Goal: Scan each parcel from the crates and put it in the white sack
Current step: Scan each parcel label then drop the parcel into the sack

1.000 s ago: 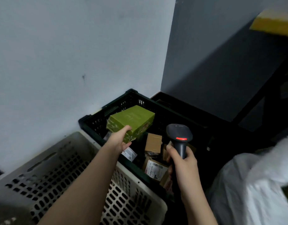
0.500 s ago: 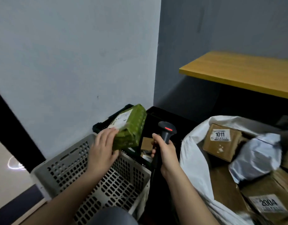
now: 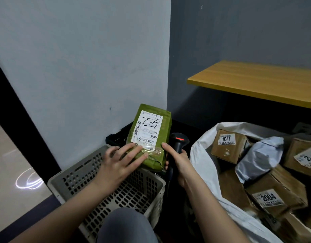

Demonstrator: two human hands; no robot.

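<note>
white sack: lying open at right, holding brown boxes, among them box 1011 and box 2004, with a grey bag sitting between them.
desk: yellow top, projecting from the wall above the sack.
grey crate: perforated, standing at lower centre, just under the hands.
black crate: showing behind the grey crate, against the wall, mostly hidden.
green parcel: being held upright above the two crates, white label facing the camera, barcodes visible.
left hand: gripping the parcel's lower end, fingers lying across its front, just below the label.
right hand: gripping the scanner handle, forefinger stretching out and touching the parcel's right edge.
scanner: black, red light glowing on its head, standing just right of the parcel, between it and the sack.
</note>
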